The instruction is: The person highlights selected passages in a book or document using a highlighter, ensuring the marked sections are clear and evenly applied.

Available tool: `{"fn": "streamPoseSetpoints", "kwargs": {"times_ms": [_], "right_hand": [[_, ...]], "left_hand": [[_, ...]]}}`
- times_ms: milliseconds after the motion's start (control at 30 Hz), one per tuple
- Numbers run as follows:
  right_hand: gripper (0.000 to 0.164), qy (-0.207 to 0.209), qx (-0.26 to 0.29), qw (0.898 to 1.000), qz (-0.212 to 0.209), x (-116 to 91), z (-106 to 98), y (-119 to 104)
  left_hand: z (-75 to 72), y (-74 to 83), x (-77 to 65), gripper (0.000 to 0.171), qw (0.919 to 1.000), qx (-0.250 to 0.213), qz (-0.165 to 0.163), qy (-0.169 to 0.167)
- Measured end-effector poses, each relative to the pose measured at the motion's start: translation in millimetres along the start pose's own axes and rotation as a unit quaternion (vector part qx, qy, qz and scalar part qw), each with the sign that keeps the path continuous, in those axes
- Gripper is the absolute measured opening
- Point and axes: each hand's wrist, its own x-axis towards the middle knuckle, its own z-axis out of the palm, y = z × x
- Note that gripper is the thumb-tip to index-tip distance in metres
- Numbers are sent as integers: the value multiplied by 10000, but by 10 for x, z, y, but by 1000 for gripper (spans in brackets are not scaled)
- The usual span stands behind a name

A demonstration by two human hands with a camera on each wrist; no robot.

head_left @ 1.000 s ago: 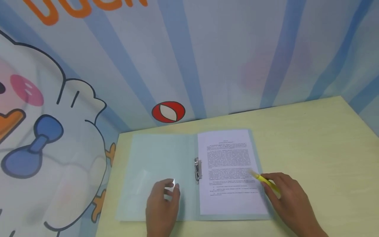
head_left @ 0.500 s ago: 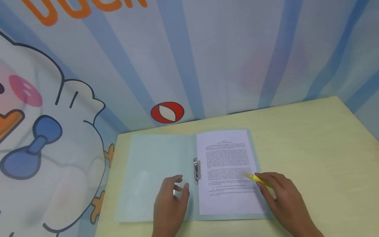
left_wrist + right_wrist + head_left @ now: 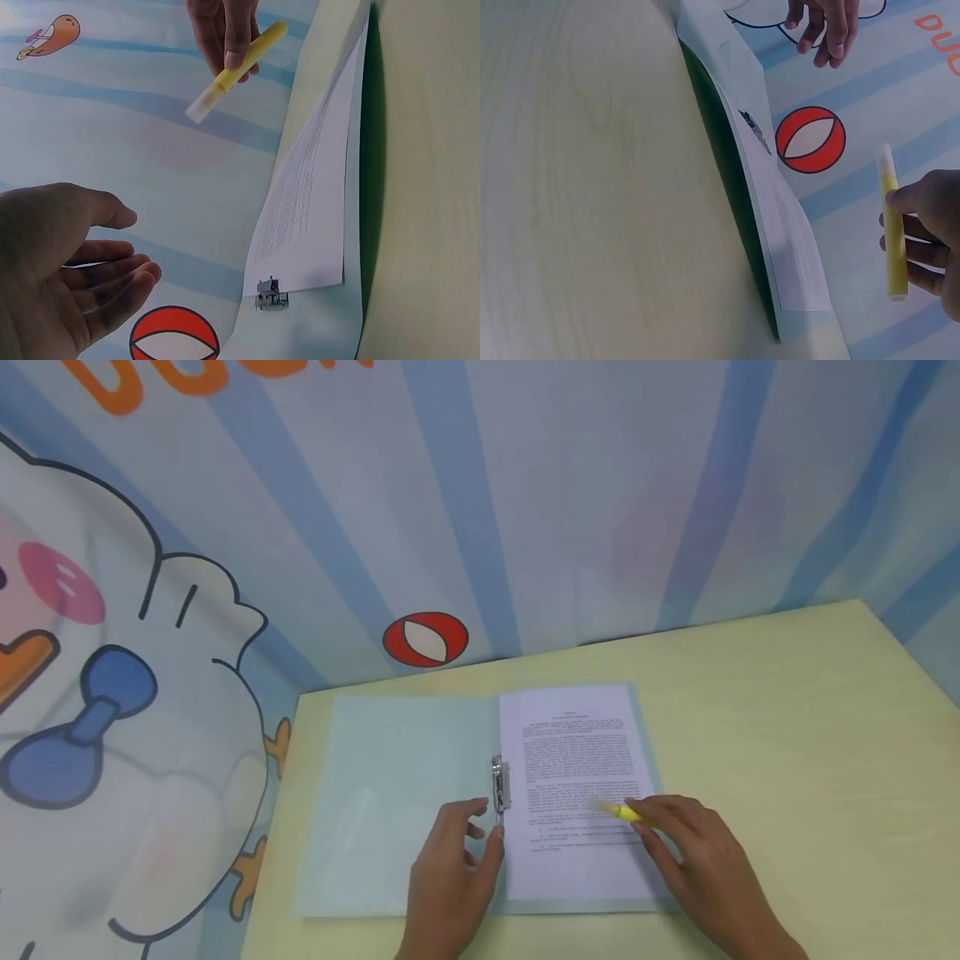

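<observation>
A yellow highlighter (image 3: pixel 625 812) with a clear, whitish cap end is held between the thumb and fingers of my right hand (image 3: pixel 708 864), above the lower right part of a printed sheet (image 3: pixel 585 878). In the right wrist view the whole highlighter (image 3: pixel 895 244) shows, cap end up. My left hand (image 3: pixel 453 881) holds nothing; its fingers are loosely bent, just left of the metal clip (image 3: pixel 500 787) at the fold of a pale blue folder (image 3: pixel 397 777). The folder lies spread out, with the sheet on its right side. In the left wrist view, a gap separates the left hand (image 3: pixel 67 262) from the highlighter (image 3: pixel 255 54).
The folder lies on a light wood-grain table (image 3: pixel 810 760). Behind it rises a wall covering (image 3: pixel 585 527) with blue stripes, a cartoon duck (image 3: pixel 187 760) at the left and a red-and-white ball print (image 3: pixel 425 640). Bare tabletop extends to the right of the folder.
My left hand has moved right, from over the folder's left cover to beside the clip. The right hand has carried the highlighter left, farther over the sheet.
</observation>
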Motion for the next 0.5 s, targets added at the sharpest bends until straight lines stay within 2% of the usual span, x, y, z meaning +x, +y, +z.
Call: {"fn": "streamPoseSetpoints", "kwargs": {"times_ms": [167,300,500], "right_hand": [[39,-44,23,10000,-78,15,25,-32],[41,65,156,9995,-255,38,43,-59],[30,55,230,9989,-412,55,71,-88]], "left_hand": [[38,80,15,36,9996,-190,174,-91],[71,154,9,36,9981,-350,490,-136],[113,220,17,41,9951,-478,850,-185]]}}
